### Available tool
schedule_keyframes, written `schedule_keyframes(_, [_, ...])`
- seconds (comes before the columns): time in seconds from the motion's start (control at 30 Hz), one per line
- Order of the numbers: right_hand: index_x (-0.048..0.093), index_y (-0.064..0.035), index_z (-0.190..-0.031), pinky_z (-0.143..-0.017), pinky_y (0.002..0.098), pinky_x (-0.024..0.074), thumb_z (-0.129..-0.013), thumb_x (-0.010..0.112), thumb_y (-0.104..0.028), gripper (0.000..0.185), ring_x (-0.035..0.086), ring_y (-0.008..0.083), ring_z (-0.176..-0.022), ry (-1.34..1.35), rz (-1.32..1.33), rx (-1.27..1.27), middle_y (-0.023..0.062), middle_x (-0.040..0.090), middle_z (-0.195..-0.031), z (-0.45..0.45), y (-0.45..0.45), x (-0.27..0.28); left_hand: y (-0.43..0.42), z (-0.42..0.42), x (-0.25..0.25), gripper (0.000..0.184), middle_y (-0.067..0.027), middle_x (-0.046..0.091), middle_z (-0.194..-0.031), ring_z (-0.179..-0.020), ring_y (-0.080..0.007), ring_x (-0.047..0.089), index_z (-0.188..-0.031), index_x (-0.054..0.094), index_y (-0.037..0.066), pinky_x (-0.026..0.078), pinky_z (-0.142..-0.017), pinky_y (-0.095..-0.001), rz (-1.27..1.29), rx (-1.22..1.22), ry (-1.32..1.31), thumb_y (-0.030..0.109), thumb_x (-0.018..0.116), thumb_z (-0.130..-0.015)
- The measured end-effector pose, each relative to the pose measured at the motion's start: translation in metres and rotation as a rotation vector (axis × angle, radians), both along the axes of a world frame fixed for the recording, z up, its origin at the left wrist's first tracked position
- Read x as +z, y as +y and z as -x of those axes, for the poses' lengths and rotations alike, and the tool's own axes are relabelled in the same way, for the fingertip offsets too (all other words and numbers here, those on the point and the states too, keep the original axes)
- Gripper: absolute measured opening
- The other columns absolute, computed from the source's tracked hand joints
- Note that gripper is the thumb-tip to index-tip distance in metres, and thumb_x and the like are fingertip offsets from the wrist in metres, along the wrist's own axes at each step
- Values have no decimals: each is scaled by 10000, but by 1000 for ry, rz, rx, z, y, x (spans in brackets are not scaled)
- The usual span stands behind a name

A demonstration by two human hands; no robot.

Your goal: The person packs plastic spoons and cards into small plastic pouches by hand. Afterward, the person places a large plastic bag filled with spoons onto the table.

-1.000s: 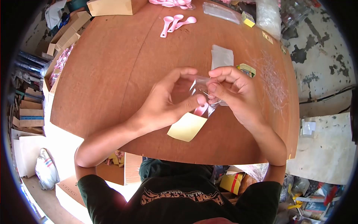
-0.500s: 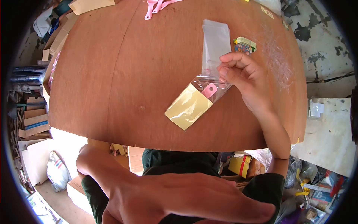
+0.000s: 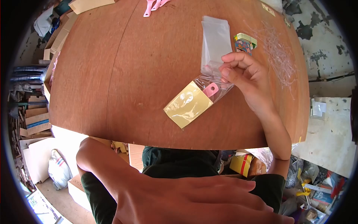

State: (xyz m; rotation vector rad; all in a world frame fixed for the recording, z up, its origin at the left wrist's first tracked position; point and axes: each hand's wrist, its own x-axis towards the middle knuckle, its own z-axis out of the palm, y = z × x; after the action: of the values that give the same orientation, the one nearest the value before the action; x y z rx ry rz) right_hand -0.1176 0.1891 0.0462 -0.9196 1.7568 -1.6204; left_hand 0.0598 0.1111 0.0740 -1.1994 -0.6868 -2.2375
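My right hand (image 3: 244,76) pinches the gathered top of a clear plastic packet over the table. Inside the packet are a yellow card (image 3: 188,104) and a pink spoon, whose handle (image 3: 211,89) shows above the card. Close to the camera, low in the view, my left hand (image 3: 186,199) is stretched out with its fingers apart and nothing in it. A stack of clear plastic bags (image 3: 216,41) lies just beyond my right hand. Beside the stack sits a small patterned box (image 3: 244,43).
Pink spoons (image 3: 151,6) lie at the table's far edge. Thin clear strands (image 3: 279,59) are scattered over the right side of the wooden table (image 3: 89,82). Cardboard boxes (image 3: 91,5) stand at the far left. A white sack (image 3: 59,171) rests on the floor.
My left hand has left the packet and come back towards my body, close to the camera. My right hand keeps hold of the packet's top. The view has tilted downward.
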Motion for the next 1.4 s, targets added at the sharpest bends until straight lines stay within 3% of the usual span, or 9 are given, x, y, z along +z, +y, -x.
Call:
schedule_keyframes(0.47, [591,12,-1118,-738,249,547,-881,640,12,242,634,107,-847,41,-29,-38,73,638,-950,-6,1,6,-22,-2,-15,382,-307,562,-1138,-1094,-371,569,-1213,509,29,453,-945,-502,123,33,-118,290,596,-947])
schedule_keyframes(0.53, [591,7,-1115,-762,247,538,-875,636,40,247,633,108,-864,89,8,-55,68,636,-965,-8,1,6,-51,-2,-22,388,-316,557,-1144,-1109,-374,566,-1222,501,23,452,-944,-506,315,184,-266,281,598,-948])
schedule_keyframes(0.6, [592,6,-1113,-779,249,533,-871,636,50,249,632,108,-875,123,27,-65,66,635,-972,-10,-1,8,-68,-1,-17,443,-267,514,-1254,-1197,-306,510,-1274,418,3,409,-1008,-461,596,608,-648,143,640,-917])
schedule_keyframes(0.67, [592,6,-1110,-795,250,527,-868,637,59,252,631,108,-886,156,41,-72,64,633,-978,-14,-3,8,-84,20,-23,536,-213,476,-1327,-1220,-238,489,-1296,361,-7,389,-1040,-409,968,963,-725,167,680,-902])
schedule_keyframes(0.8, [599,4,-1103,-819,249,517,-858,646,70,258,625,105,-905,202,117,-78,61,627,-996,-15,-7,3,-91,45,-39,487,-171,564,-1227,-1121,-171,560,-1267,413,-19,466,-948,-340,796,607,-935,142,688,-899])
schedule_keyframes(0.87, [602,3,-1099,-820,251,517,-850,654,75,265,625,105,-904,225,146,-82,60,625,-1004,-14,-7,3,-98,51,-37,371,-121,646,-1070,-972,-120,621,-1207,488,-39,520,-806,-257,750,314,-1169,85,667,-906])
schedule_keyframes(0.9, [604,3,-1097,-823,257,516,-842,659,81,272,622,107,-904,260,161,-96,60,622,-1013,-14,-7,3,-96,53,-40,260,-87,683,-932,-828,-84,642,-1154,549,-44,523,-683,-211,745,388,-1126,50,627,-925])
schedule_keyframes(1.07, [616,1,-1090,-833,277,510,-819,675,93,292,613,117,-906,246,192,-80,63,617,-1030,-10,-4,-2,-99,49,-44,256,-86,691,-901,-772,-75,642,-1174,570,-27,515,-640,-207,778,328,-1144,28,610,-927])
schedule_keyframes(1.4, [667,-25,-940,-728,295,487,-738,753,-16,220,611,201,-836,835,97,-92,83,631,-919,-9,-5,12,-95,45,-51,331,-16,658,-681,-620,-21,551,-1227,594,3,426,-537,-199,878,478,-1009,14,634,-898])
